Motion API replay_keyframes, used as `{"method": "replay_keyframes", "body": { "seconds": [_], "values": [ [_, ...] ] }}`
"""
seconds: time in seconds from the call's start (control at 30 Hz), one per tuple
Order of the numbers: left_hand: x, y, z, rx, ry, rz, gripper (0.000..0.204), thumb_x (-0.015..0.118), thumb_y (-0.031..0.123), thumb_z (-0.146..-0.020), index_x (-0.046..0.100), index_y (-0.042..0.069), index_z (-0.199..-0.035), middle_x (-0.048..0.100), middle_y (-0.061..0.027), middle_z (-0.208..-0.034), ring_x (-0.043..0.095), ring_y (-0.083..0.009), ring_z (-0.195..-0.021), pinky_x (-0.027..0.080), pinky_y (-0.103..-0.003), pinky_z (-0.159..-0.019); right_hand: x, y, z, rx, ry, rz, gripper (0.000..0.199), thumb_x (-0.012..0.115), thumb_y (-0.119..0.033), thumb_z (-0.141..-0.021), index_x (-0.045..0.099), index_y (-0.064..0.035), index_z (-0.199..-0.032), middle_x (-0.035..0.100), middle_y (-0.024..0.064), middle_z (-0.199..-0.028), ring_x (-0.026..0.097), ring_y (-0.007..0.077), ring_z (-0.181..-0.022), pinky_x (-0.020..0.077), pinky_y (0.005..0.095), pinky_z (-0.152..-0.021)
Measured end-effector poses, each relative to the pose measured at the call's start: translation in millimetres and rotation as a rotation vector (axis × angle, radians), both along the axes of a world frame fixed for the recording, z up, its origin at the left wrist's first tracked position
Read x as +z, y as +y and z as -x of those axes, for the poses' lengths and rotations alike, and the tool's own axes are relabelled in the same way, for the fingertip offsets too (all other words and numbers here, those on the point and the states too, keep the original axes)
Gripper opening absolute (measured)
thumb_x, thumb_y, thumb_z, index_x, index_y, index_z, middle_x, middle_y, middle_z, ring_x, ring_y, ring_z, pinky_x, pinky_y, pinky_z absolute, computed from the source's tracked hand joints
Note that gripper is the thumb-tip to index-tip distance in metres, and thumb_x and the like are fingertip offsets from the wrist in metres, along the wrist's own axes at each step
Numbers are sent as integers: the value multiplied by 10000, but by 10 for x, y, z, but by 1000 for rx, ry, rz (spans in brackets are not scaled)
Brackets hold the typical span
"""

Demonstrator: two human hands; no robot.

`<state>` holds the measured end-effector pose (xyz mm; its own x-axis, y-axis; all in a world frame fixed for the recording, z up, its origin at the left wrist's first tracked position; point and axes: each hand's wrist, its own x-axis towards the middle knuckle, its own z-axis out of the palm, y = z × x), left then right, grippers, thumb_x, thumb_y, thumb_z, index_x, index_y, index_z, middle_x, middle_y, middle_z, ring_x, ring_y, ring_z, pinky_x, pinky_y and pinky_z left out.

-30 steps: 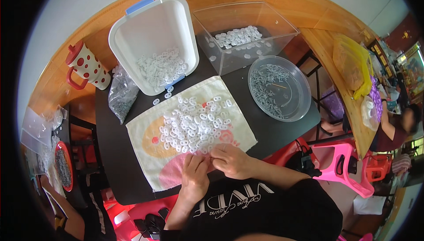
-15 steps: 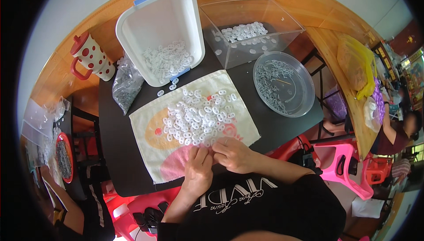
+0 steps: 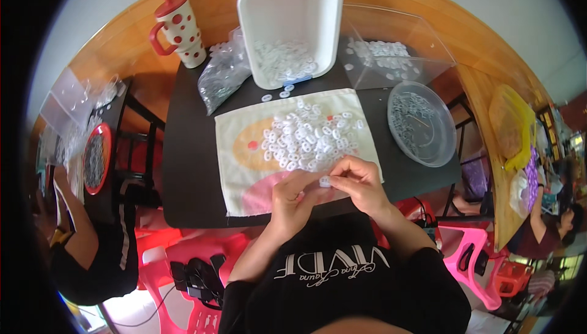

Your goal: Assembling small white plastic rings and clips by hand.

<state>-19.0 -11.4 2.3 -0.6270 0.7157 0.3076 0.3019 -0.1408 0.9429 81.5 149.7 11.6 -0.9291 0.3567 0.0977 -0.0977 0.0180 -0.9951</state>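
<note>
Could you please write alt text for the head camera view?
Both hands, left hand and right hand, pinch a small white ring over a cloth heaped with white rings on a dark table.

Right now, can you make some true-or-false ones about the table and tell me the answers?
1. Both hands meet over the cloth. True.
2. The mug is blue. False: it is white with red dots and a red lid.
3. White rings lie piled on the cloth. True.
4. The white tub is empty. False: rings lie inside it.
5. The round bowl sits at the cloth's left. False: it sits at the right.
</note>
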Motion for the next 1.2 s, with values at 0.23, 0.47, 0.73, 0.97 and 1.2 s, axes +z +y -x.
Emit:
{"method": "replay_keyframes", "body": {
  "seconds": [0.23,0.47,0.73,0.97,1.2],
  "values": [
    [28,-51,-4,-53,-213,-126,313,690,-100,-855,674,-9,-1154,627,-48,-933,617,-105,-811,504,-214,-697,128,-61,23,65,44,215,34,665,44,-905,635,35,-915,625,49,-903,620,90,-798,513,225,-717],
    [43,-28,-24,-6,-32,-126,254,710,-71,-835,687,-17,-1082,624,-53,-873,599,-120,-766,481,-249,-642,119,-86,4,80,85,192,29,650,58,-909,627,46,-924,625,57,-920,620,91,-813,545,228,-712],
    [11,-11,-45,82,195,-179,298,716,-81,-783,688,4,-1066,621,-92,-812,574,-193,-690,449,-281,-611,130,-118,-53,70,51,191,54,650,73,-897,624,26,-902,640,71,-906,593,89,-806,492,231,-710],
    [86,-131,-69,107,154,-84,400,771,-21,-793,652,-24,-1175,674,-95,-956,606,-158,-746,490,-276,-645,1048,665,244,-407,260,-436,89,628,84,-841,618,-1,-865,621,52,-855,581,107,-776,482,241,-698],
    [53,-132,-15,130,415,-57,279,766,-36,-757,688,-17,-1024,657,-116,-918,601,-240,-751,491,-330,-647,1328,1836,612,-586,144,-666,50,646,-68,-910,679,-34,-891,652,-8,-822,553,56,-729,417,198,-645]
  ]
}}
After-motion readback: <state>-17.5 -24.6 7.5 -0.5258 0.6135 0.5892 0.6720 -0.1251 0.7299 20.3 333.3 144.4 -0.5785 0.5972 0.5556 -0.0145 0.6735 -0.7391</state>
